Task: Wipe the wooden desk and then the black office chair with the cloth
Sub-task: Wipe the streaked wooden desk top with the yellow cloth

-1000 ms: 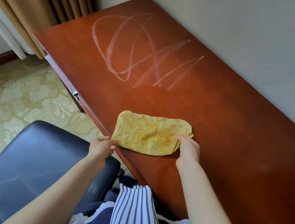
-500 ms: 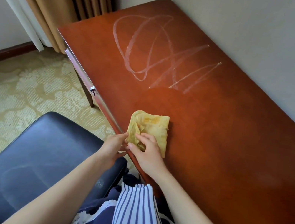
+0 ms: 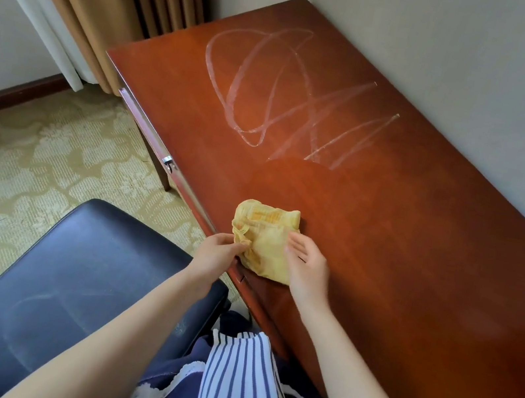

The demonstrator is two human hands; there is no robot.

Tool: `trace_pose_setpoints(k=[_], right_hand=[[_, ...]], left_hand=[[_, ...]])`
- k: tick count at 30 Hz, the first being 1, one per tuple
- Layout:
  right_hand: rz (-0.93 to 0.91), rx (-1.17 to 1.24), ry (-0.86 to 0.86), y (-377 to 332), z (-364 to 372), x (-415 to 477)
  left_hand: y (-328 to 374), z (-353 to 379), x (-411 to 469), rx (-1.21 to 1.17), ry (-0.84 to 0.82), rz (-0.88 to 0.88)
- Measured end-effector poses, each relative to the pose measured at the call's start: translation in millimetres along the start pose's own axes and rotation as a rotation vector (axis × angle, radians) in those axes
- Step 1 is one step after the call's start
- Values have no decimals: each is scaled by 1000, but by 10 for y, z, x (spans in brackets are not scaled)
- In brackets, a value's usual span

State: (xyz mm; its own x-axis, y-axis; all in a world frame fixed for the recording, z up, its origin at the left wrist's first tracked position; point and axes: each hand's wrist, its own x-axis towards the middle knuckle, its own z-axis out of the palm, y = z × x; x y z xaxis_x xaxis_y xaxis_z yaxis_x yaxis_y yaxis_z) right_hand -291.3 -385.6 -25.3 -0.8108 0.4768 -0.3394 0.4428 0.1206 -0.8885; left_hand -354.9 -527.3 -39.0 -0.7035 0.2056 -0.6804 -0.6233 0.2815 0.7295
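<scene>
Cloth (image 3: pixel 265 234), yellow and bunched, is noted at the near edge of the wooden desk (image 3: pixel 386 237). Its left corner is pinched by the left hand (image 3: pixel 215 252). The right hand (image 3: pixel 307 263) is laid over it, fingers loosely spread and blurred. White streaks (image 3: pixel 271 96) lie well apart from it, unwiped. 2 likely risks: the wad could be dragged off the edge toward the black office chair (image 3: pixel 68 270), or the streaks merely smeared by a loose bundle.

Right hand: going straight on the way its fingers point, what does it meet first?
The yellow cloth: the right hand has straight fingers over its near part, contact unclear. Past it comes bare wooden desk, then the white scribble.
</scene>
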Motion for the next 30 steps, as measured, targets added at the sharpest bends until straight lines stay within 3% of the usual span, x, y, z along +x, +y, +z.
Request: trace_pose_setpoints(k=[2, 5, 7, 9, 13, 19, 23, 27, 30], right_hand=[[-40, -168, -107, 89, -100, -9], [-187, -649, -305, 195, -158, 6], [-233, -703, -332, 201, -86, 42], [-210, -525, -282, 154, 27, 81], [-1, 114, -136, 35, 25, 158], [20, 532, -56, -4, -381, 287], [91, 587, 147, -5, -790, 454], [194, 658, 393, 13, -1336, 764], [192, 631, 523, 15, -1651, 1030]], left_hand=[[26, 52, -16, 14, 50, 36], [91, 149, -44, 58, 107, 83], [168, 222, -64, 71, 100, 118], [285, 311, -95, 81, 63, 156], [590, 519, -127, 139, -27, 235], [994, 971, -34, 308, -217, 275], [1128, 1371, 88, 334, -294, 424], [1144, 1700, 274, 565, -311, 665], [1082, 1764, 465, 699, -335, 679]])
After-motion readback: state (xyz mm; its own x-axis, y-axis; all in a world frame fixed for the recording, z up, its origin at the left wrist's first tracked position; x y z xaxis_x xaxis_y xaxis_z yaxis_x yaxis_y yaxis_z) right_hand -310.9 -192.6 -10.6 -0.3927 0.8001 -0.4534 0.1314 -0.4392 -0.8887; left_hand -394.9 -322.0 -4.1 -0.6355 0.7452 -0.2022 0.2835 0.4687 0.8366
